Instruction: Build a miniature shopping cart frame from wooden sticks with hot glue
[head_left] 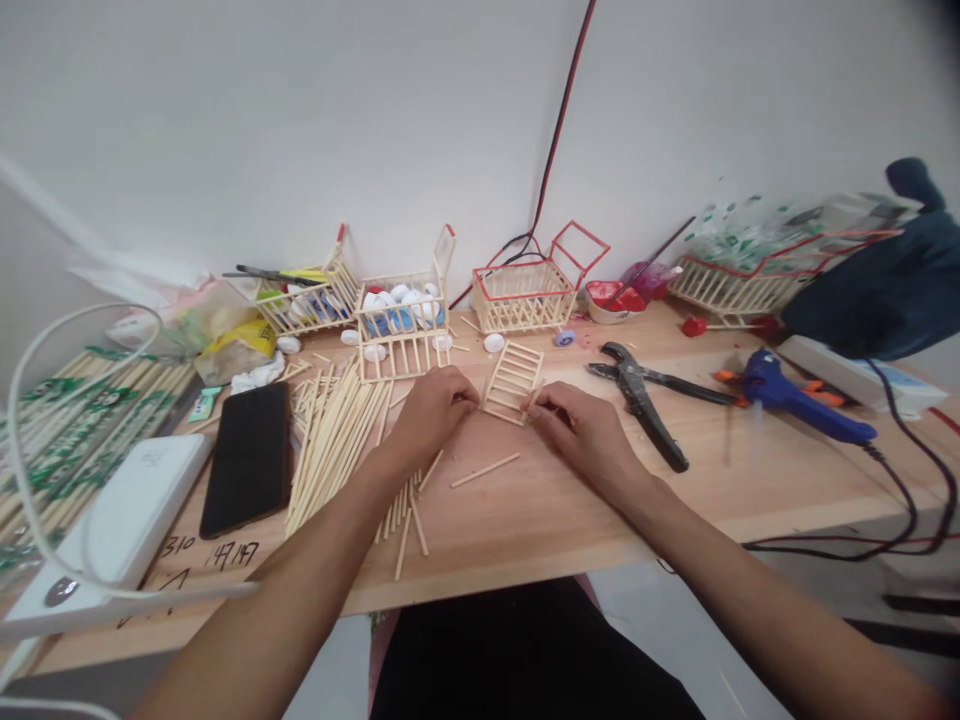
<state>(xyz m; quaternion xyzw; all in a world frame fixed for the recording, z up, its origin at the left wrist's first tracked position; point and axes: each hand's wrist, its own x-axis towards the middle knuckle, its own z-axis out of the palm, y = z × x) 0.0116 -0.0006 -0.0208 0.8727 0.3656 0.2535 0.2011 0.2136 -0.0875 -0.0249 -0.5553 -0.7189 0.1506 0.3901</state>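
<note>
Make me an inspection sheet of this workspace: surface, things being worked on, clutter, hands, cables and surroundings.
Surface: wooden table, handwritten numbers at left.
Things being worked on: small stick frame between the hands; loose sticks to its left.
Clutter: phone, pliers, glue gun, red-trimmed cart.
Hands: left hand by the frame's left side, right hand at its right edge; exact grip unclear.
Cables: black cable from the glue gun; white cable at left.
Surroundings: pale wall behind.

pale tan stick frame (513, 379), red-rimmed cart (525, 295), blue glue gun (802, 402), black phone (247, 460)
</note>
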